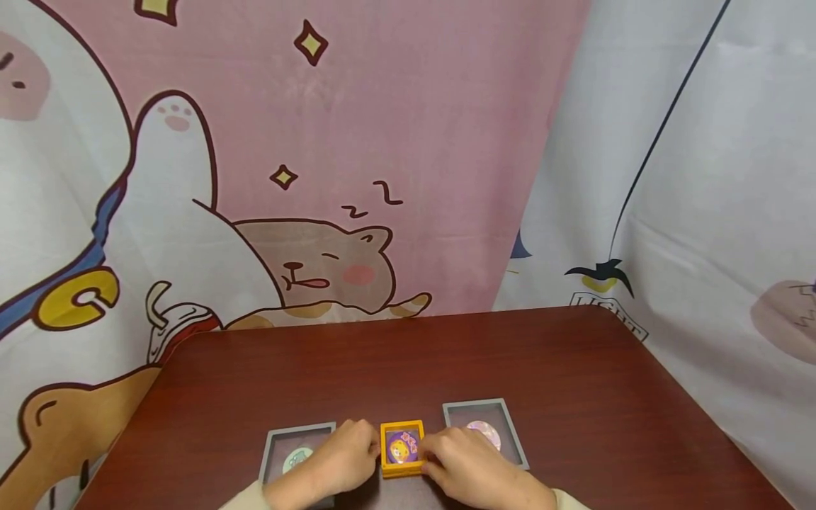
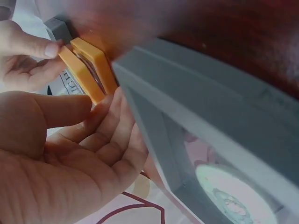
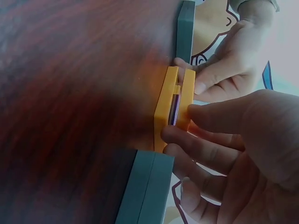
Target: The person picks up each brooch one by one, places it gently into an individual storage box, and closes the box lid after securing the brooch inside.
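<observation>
Between my hands lies a small yellow display frame (image 1: 401, 469), with a round purple badge (image 1: 401, 448) bearing a cartoon face in it. Its two halves stand slightly apart, and the badge's edge (image 3: 174, 109) shows in the gap. On the frame's left side, my left hand (image 1: 349, 453) pinches the edge with thumb and fingers. My right hand (image 1: 474, 467) grips the opposite side, its thumb on the upper half (image 3: 187, 93) and a fingertip by the lower half (image 3: 163, 112).
A grey frame (image 1: 299, 429) with a pale green badge (image 1: 296, 459) lies on the left, partly behind my left arm. Another grey frame (image 1: 474, 404) with a pink badge (image 1: 486, 432) is at the right, partly covered by my right hand. All rest on a dark red-brown table (image 1: 408, 361) before a cartoon curtain (image 1: 414, 106).
</observation>
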Motion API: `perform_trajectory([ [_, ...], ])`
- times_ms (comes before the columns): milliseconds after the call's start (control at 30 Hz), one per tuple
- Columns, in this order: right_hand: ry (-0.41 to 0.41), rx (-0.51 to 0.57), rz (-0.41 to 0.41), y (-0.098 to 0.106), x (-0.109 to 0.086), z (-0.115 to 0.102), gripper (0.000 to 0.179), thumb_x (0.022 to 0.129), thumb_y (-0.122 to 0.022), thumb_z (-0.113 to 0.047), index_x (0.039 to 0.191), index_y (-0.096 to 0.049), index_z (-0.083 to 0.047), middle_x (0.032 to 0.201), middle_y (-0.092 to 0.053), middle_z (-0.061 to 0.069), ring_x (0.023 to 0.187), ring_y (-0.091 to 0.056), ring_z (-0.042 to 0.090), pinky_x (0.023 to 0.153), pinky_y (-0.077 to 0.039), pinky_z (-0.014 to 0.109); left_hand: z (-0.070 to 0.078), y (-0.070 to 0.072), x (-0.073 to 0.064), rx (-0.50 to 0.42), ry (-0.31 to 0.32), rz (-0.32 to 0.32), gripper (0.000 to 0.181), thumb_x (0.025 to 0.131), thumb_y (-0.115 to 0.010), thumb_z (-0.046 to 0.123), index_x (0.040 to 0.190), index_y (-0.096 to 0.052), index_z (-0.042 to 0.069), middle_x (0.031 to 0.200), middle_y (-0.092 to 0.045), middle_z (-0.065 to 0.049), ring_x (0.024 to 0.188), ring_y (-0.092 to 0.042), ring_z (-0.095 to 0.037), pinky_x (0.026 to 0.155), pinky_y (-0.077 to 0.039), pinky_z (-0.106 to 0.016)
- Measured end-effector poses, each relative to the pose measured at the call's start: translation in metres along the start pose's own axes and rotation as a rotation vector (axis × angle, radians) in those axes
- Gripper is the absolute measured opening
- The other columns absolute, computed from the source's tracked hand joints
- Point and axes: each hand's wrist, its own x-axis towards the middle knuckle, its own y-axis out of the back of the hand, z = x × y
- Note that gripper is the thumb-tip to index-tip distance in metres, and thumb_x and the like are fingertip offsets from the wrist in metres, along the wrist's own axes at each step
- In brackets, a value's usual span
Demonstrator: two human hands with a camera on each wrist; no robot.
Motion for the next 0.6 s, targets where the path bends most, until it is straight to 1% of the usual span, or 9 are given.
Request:
perform_trajectory([
  [100, 0.009, -0.003, 0.003, -0.0011, -0.0003, 0.0008, 0.011, 0.094, -0.078, -0.016, 0.086, -0.073, -0.022, 0.078, -0.063, -0.021, 0.067, -0.05, -0.006, 0.059, -0.045, 0.02, 0.0026, 0.0006, -0.0026, -0.051, 0.015, -0.018, 0.044, 0.097, -0.068, 0.005, 0.058, -0.052, 0.018, 0.051, -0.037, 0.014, 0.046, -0.035, -0.002, 0.044, -0.031, -0.023],
  [167, 0.017, -0.011, 0.009, -0.0019, -0.0006, 0.0017, 0.009, 0.094, -0.077, -0.015, 0.088, -0.074, -0.021, 0.08, -0.065, -0.019, 0.069, -0.052, -0.006, 0.06, -0.046, 0.021, 0.0032, 0.0002, -0.0038, -0.069, 0.018, -0.024, 0.038, 0.096, -0.072, 0.009, 0.06, -0.06, 0.015, 0.052, -0.042, 0.014, 0.046, -0.039, -0.002, 0.045, -0.033, -0.023],
  [233, 0.024, -0.017, 0.017, -0.0027, -0.0006, 0.0023, 0.008, 0.094, -0.078, -0.015, 0.089, -0.076, -0.02, 0.081, -0.067, -0.018, 0.069, -0.054, -0.006, 0.059, -0.047, 0.021, 0.0032, -0.0001, -0.0043, -0.074, 0.009, -0.027, 0.034, 0.096, -0.074, 0.01, 0.063, -0.065, 0.014, 0.053, -0.045, 0.014, 0.047, -0.04, -0.001, 0.045, -0.034, -0.022],
  [333, 0.024, -0.027, 0.028, -0.0031, -0.0008, 0.0027, 0.009, 0.093, -0.079, -0.016, 0.087, -0.075, -0.021, 0.079, -0.067, -0.018, 0.068, -0.054, -0.006, 0.058, -0.046, 0.021, 0.0025, -0.0007, -0.005, -0.074, -0.006, -0.028, 0.033, 0.095, -0.075, 0.008, 0.063, -0.067, 0.013, 0.053, -0.045, 0.015, 0.047, -0.039, 0.0, 0.045, -0.034, -0.022],
  [600, 0.026, -0.033, 0.045, -0.0037, -0.001, 0.0025, 0.011, 0.091, -0.08, -0.017, 0.084, -0.075, -0.022, 0.078, -0.067, -0.018, 0.068, -0.057, -0.005, 0.057, -0.046, 0.023, -0.0007, -0.004, -0.0058, -0.042, -0.058, 0.004, 0.033, 0.093, -0.077, 0.007, 0.062, -0.068, 0.014, 0.053, -0.046, 0.018, 0.049, -0.038, 0.002, 0.045, -0.035, -0.022],
])
